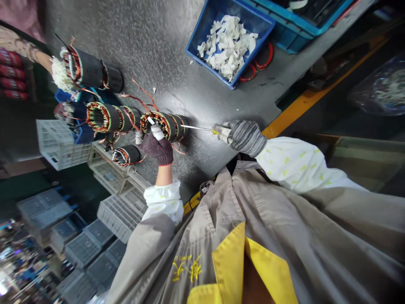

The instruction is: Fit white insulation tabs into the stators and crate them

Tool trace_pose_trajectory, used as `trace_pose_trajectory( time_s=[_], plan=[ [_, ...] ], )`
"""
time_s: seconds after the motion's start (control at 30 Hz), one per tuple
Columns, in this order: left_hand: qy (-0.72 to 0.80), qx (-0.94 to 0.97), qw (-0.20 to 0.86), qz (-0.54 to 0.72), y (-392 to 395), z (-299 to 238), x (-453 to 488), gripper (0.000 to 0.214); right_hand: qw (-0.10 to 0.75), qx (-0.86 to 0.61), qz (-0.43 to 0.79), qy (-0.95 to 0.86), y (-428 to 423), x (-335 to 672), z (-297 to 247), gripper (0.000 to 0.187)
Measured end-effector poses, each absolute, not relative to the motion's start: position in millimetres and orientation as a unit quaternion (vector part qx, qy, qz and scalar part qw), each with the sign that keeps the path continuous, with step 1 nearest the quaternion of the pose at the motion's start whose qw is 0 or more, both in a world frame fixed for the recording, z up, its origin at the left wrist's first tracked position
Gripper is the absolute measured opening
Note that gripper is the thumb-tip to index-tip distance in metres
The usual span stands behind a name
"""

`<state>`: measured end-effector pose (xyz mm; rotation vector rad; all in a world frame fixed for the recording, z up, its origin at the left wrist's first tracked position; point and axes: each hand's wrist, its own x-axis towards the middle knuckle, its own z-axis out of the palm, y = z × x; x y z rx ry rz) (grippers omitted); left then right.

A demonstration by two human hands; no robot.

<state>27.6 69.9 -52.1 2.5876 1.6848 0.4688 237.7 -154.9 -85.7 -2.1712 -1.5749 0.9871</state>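
Left fingers (157, 132) clench the wound stator (167, 126) (right fingers (223, 133) grip a slim steel pick (196, 127)).

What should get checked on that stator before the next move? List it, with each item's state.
1. Left hand on the stator: ok, the dark knit glove grips it against the bench.
2. Right hand on the steel pick: ok, the grey glove holds its yellow handle.
3. Pick tip against the stator's end: cannot tell whether they touch.
4. Orange lead wires: not ok, they lie loose and splayed beside the stator.
5. Copper windings: cannot tell, any damage is too small to see.
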Motion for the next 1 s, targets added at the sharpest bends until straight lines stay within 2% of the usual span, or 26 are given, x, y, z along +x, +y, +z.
trace_pose_trajectory(
  time_s=[0.13,0.33,0.47,0.63,0.8,1.0],
  plan=[
    [0.554,0.820,0.046,0.135,70,-50,29,0.056,0.116,-0.714,0.342,-0.600,-142,244,-81,0.051],
    [0.550,0.822,0.060,0.132,66,-47,30,0.055,0.123,-0.705,0.328,-0.617,-137,249,-81,0.050],
    [0.544,0.827,0.020,0.142,66,-47,29,0.057,0.113,-0.703,0.305,-0.632,-134,256,-84,0.049],
    [0.544,0.830,0.035,0.117,70,-50,26,0.058,0.113,-0.696,0.298,-0.644,-133,258,-86,0.050],
    [0.528,0.839,-0.002,0.134,75,-57,21,0.061,0.084,-0.679,0.287,-0.670,-127,255,-80,0.055],
    [0.489,0.856,-0.041,0.162,78,-62,14,0.062,0.088,-0.693,0.288,-0.655,-132,262,-85,0.053]
  ],
)
